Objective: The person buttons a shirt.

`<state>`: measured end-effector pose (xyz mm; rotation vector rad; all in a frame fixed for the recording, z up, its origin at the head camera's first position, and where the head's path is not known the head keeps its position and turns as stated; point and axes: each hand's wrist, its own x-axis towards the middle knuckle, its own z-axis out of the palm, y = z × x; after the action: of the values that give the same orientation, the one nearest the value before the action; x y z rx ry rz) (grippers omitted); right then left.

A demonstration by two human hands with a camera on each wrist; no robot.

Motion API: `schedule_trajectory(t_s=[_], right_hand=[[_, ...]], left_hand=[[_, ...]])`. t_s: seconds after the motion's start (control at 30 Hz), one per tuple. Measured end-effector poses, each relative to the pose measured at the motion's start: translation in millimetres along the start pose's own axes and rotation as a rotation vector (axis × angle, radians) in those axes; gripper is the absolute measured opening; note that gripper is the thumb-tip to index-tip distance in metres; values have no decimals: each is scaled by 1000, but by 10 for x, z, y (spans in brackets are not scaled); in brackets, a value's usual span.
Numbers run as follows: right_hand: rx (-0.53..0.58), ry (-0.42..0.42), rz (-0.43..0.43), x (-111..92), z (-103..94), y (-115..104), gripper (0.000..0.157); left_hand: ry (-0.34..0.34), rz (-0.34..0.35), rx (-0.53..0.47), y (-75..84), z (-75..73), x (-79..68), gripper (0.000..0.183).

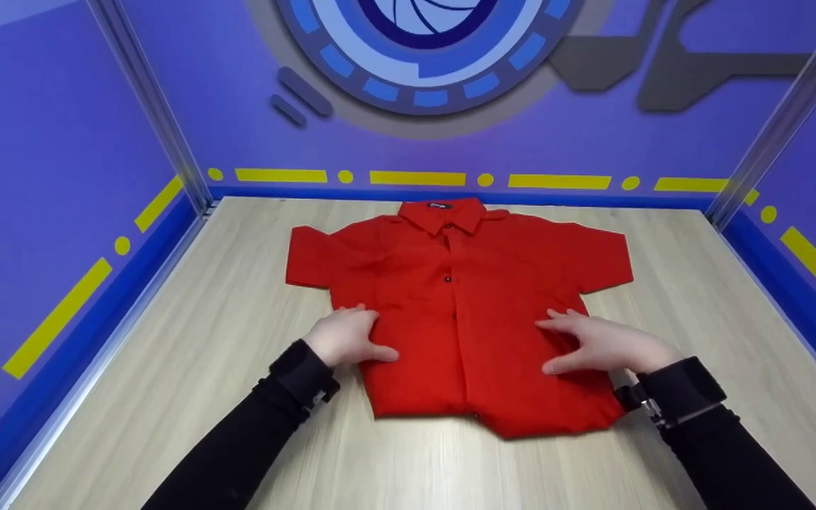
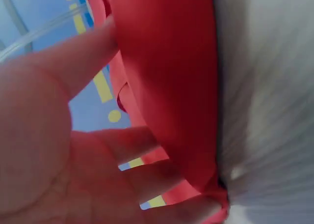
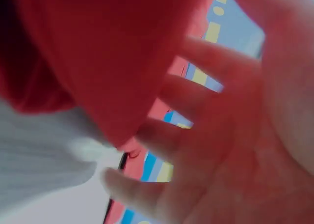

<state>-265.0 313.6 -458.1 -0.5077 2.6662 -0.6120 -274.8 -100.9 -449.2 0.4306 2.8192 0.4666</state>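
We saw a pale wood-grained table (image 1: pixel 252 297); directly on it lay a red short-sleeved shirt (image 1: pixel 479 319), front up, sleeves spread, its collar (image 1: pixel 418 214) at the far edge.

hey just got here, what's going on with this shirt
A person in black sleeves has both hands at a red short-sleeved button-up shirt, which lies front up on a pale wood-grain table. Its collar points away from the person. The left hand is at its left edge, the right hand near its right edge, fingers spread. The lower edge looks uneven.
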Motion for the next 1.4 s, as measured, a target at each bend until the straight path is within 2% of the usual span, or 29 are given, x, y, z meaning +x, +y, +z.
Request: schedule_trajectory(t_s=[0.1,0.27,0.4,0.53,0.6,0.63,0.7,0.77,0.87,0.9,0.97,1.03,1.1,1.23,1.33,1.4], right_hand=[[-14,-22,27,13,44,-58,90],[-65,50,39,83,115,-65,90],[-79,108,35,109,125,-26,86],[-41,216,31,71,35,47,69],[-33,269,79,14,-35,90,51],[-34,275,111,-21,-69,108,44],[-15,211,181,-84,-125,144,47],[27,89,232,-134,-153,172,53],[127,-61,204,-138,-148,200,52],[162,-78,179,-122,-138,207,49],[225,-58,117,-74,-116,224,44],[270,5,59,-17,-99,236,42],[325,91,26,23,-90,243,39],[437,272,10,54,-93,230,38],[530,348,12,60,-101,207,36],[591,373,6,63,-111,190,38]], left_hand=[[-23,-2,26,-29,27,90,84],[7,-26,-37,-105,46,251,87],[57,-58,-65,-132,57,272,89],[130,-106,-41,-165,19,197,88],[171,-131,-26,-201,-32,158,84],[168,-151,-31,-225,-61,145,76],[125,-178,-55,-282,-110,134,60],[34,-179,-134,-340,-137,146,53],[-106,-135,-322,-404,-133,188,46],[-128,-112,-404,-418,-123,205,42],[-136,-65,-537,-435,-95,242,36],[-99,-29,-646,-444,-68,280,33],[-22,2,-707,-444,-47,313,31],[224,57,-652,-424,-49,363,36],[393,80,-594,-415,-68,394,43],[468,90,-620,-415,-77,411,44]])
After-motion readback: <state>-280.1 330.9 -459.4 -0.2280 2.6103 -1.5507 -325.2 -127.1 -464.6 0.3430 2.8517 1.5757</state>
